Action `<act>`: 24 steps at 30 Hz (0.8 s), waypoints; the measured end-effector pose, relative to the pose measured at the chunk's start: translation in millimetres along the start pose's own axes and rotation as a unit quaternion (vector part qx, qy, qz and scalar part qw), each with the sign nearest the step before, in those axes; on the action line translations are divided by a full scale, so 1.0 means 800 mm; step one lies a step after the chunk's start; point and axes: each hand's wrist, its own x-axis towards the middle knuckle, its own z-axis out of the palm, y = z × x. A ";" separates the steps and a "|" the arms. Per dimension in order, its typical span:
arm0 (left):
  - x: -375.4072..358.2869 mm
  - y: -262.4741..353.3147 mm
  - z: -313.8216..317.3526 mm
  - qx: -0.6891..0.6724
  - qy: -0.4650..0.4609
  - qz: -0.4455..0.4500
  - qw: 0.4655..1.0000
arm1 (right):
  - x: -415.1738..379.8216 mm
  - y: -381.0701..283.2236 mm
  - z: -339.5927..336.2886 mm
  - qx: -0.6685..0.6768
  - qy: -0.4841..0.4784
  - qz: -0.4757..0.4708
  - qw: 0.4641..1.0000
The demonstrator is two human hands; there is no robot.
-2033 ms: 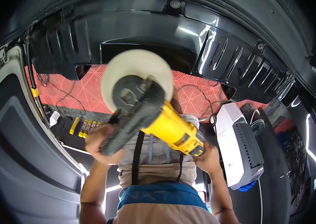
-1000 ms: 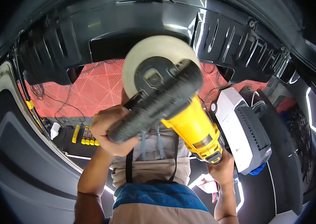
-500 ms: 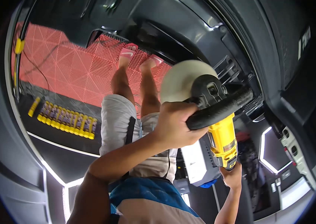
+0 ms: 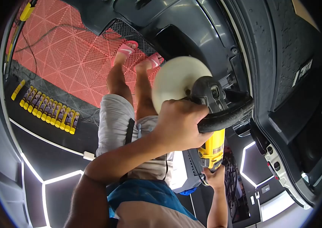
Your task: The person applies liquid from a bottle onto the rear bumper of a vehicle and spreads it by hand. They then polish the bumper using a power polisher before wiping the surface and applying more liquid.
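Observation:
My left hand [image 4: 181, 123] is wrapped round the black loop handle [image 4: 227, 117] of a yellow and black power polisher [image 4: 213, 146]. At the machine's rear end, my right hand [image 4: 216, 176] grips the lower body. The round cream pad [image 4: 180, 83] faces away from me, beside a dark glossy vehicle panel [image 4: 202, 22]; whether pad and panel touch cannot be made out. The pad's surface looks smeared, with no clear texture.
Several yellow-capped tubes [image 4: 49, 110] lie in a row on the left. Red floor tiles [image 4: 69, 57] carry a dark cable. Dark vehicle trim [image 4: 282, 49] curves down the right. A light-coloured box [image 4: 178, 173] is behind the polisher. Hexagonal lights [image 4: 44, 182] shine below.
The polisher and both my hands sit further left in view, still gripped the same way. The whole view has shifted and turned slightly, with the tubes and vehicle trim displaced too.

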 end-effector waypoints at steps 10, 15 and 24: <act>0.003 0.010 0.010 0.062 -0.063 0.014 0.996 | 0.000 0.029 0.040 0.104 -0.030 -0.048 0.993; 0.008 0.009 0.006 0.051 -0.063 0.002 0.997 | -0.012 0.025 0.037 0.100 -0.007 -0.015 0.995; 0.013 0.011 0.013 0.059 -0.094 -0.004 0.994 | -0.019 0.014 0.049 0.125 0.011 -0.009 0.992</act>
